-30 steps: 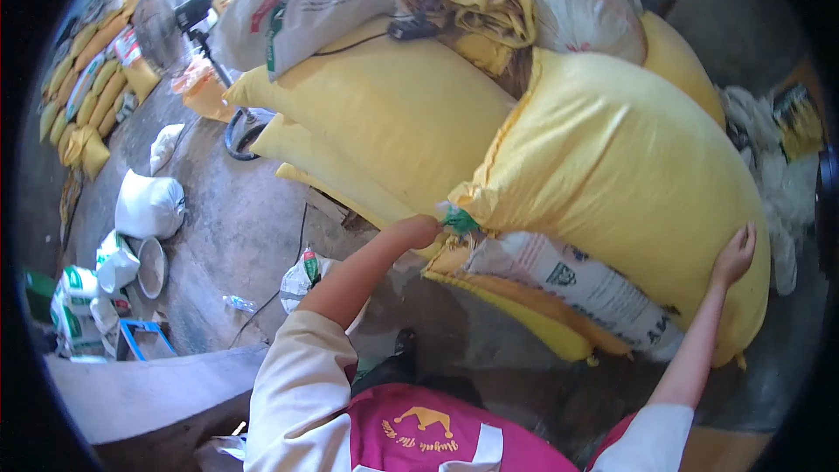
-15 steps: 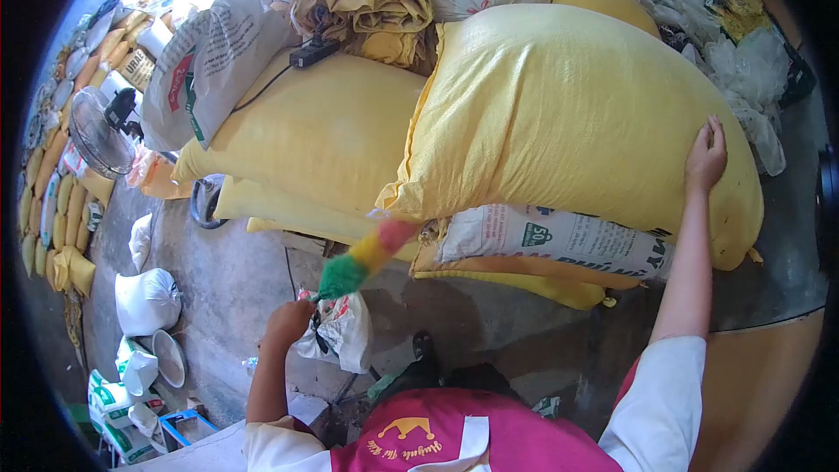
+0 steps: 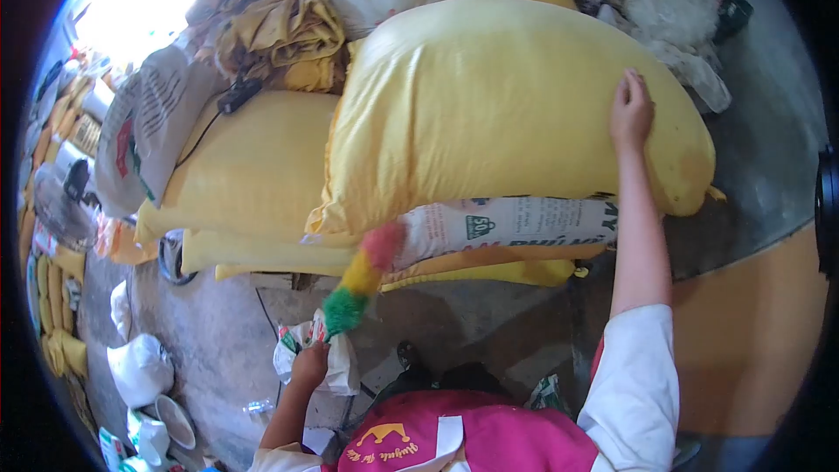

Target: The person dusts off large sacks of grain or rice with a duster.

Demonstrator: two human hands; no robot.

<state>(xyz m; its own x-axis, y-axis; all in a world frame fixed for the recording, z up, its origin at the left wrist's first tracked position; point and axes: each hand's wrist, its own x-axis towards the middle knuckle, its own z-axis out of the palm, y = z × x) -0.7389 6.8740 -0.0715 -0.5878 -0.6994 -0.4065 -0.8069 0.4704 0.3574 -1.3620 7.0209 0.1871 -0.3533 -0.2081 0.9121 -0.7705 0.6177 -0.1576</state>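
My left hand (image 3: 310, 364) is closed on the handle of a fluffy duster (image 3: 359, 280) banded green, yellow and pink. The duster's pink tip is beside the lower left corner of a big, full yellow sack (image 3: 489, 105). On the right part of that sack rests my right hand (image 3: 632, 112), its fingers close together and pointing away from me; I cannot make out anything held in it. Beneath the yellow sack lies a printed white sack (image 3: 507, 229), on top of another yellow sack (image 3: 489, 271).
More yellow sacks (image 3: 253, 157) lie to the left, with a black power strip (image 3: 239, 95) on them. Folded yellow sacks (image 3: 284, 22) and clear plastic bags (image 3: 673, 22) are behind. A fan (image 3: 63, 205), white bags (image 3: 140, 370) and a basin (image 3: 175, 421) stand left.
The whole view has shifted, with the sacks now further left. The duster has swung more upright, its pink tip lower against the white sack. My right hand still rests on the yellow sack.
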